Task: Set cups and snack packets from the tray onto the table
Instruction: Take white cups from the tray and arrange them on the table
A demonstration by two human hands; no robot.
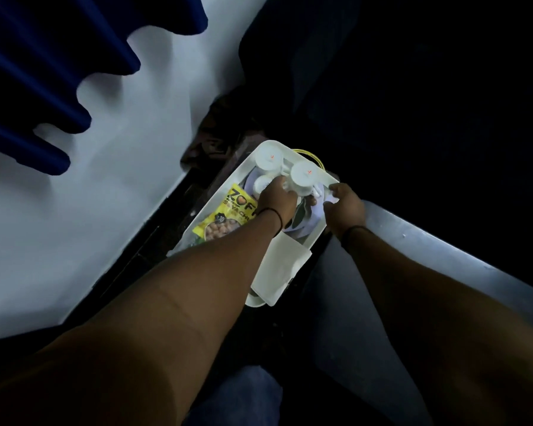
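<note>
At frame centre the white tray [225, 200] holds two lidded cups [304, 174] and a yellow snack packet [228, 215]; the right hand [345, 210] grips its rim, while the left hand [276, 200] reaches among the cups, its grip unclear, likely about to lift one out.

The tray [317, 238] is white, as are the cups [305, 175], each topped with a small red mark. The snack packet [228, 215] is yellow with black lettering (brown nuggets pictured below). The napkin [279, 272] is white; the curtain [43, 56] is deep blue.
</note>
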